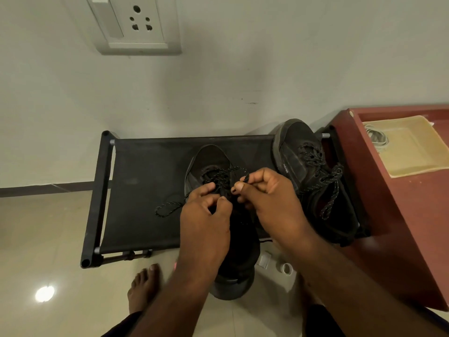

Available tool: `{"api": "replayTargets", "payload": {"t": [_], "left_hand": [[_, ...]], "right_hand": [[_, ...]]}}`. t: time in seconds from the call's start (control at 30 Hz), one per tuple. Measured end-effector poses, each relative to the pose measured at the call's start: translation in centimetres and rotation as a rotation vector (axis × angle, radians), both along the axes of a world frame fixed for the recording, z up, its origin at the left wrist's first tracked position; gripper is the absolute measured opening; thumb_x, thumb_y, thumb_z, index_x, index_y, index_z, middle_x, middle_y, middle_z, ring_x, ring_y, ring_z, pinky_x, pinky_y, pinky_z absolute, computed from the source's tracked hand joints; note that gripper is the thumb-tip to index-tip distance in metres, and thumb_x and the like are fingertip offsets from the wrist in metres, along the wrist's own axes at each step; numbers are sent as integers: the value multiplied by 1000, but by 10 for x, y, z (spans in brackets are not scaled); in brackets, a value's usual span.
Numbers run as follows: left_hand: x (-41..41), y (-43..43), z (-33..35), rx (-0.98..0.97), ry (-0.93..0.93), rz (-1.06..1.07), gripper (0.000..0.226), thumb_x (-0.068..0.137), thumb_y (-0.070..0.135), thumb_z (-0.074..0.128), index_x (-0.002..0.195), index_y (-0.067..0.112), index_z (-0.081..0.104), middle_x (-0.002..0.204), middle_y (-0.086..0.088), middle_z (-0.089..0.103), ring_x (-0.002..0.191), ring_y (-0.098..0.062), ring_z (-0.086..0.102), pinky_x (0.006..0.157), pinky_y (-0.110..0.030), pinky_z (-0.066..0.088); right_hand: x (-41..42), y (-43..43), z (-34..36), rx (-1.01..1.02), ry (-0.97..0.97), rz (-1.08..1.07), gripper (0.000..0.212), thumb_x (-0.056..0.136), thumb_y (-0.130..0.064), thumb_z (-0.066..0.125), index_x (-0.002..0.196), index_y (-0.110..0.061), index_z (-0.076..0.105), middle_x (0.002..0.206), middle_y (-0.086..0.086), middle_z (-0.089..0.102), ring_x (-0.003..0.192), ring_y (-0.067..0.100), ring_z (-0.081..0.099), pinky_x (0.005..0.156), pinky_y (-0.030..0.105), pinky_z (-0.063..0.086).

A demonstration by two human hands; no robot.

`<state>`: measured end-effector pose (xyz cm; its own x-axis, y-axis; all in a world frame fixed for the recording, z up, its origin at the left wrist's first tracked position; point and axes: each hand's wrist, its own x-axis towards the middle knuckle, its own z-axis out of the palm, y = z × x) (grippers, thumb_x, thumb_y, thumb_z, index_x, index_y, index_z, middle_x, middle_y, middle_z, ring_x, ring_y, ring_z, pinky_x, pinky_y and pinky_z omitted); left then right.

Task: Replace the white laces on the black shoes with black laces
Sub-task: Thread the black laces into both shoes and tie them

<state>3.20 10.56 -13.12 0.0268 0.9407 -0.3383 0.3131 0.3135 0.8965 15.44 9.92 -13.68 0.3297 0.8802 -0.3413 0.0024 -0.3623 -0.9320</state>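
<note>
Black lace (220, 176), soft and limp, runs across the shoe (211, 159) just beyond your hands: right hand (272, 198) pinches a strand, left hand (206, 215) grips another. Hold near the stiffer tip; cord likely slips.

At frame centre, a black lace (223, 176) on a black shoe (211, 159) is pinched by the left grip (206, 215) and the right grip (267, 198), over a fabric rack (145, 181).

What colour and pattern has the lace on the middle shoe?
The lace is black with small pale flecks; head view.
</note>
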Motion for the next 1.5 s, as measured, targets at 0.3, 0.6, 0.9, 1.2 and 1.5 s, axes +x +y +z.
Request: {"api": "replayTargets", "payload": {"t": [0.3, 0.6, 0.9, 1.2, 1.5], "left_hand": [[-2, -1, -3, 6, 32, -36, 27, 94, 8, 54, 75, -6, 67, 125, 14, 55, 84, 23, 52, 64, 4, 34], [-3, -1, -1, 83, 150, -96, 35, 96, 18, 54, 62, 20, 63, 130, 9, 58, 111, 1, 54, 82, -3, 34], [-3, -5, -5, 219, 308, -280, 44, 100, 29, 33, 123, 13, 66, 147, 3, 46, 133, -9, 33, 109, -19, 22], [-4, 4, -14, 271, 431, -219, 26, 95, 11, 58, 117, 5, 71, 140, -3, 53, 125, -16, 50, 103, -20, 37], [-10, 12, -12, 266, 367, -275, 18, 90, 1, 60, 96, 4, 77, 139, 3, 51, 125, -10, 42, 89, 2, 25]], "right_hand": [[0, -2, -3, 1, -81, 30, 6, 89, -10, 73, 86, -12, 68, 72, 0, 70, 64, 7, 61, 62, 22, 49], [-9, -1, -8, 52, -220, -24, 13, 88, -11, 75, 83, -17, 65, 74, -2, 68, 67, 3, 64, 62, 15, 50], [0, 3, -11, 19, -302, 115, 7, 90, -11, 71, 85, -14, 69, 79, -4, 70, 73, 2, 66, 68, 13, 49], [2, -1, -2, -25, -287, 289, 11, 98, -16, 61, 96, -15, 71, 101, -4, 65, 86, 1, 63, 72, 10, 47], [5, -15, -8, -12, -451, 442, 42, 77, -30, 56, 117, -18, 60, 114, -14, 54, 107, 5, 54, 89, 22, 47]]}}
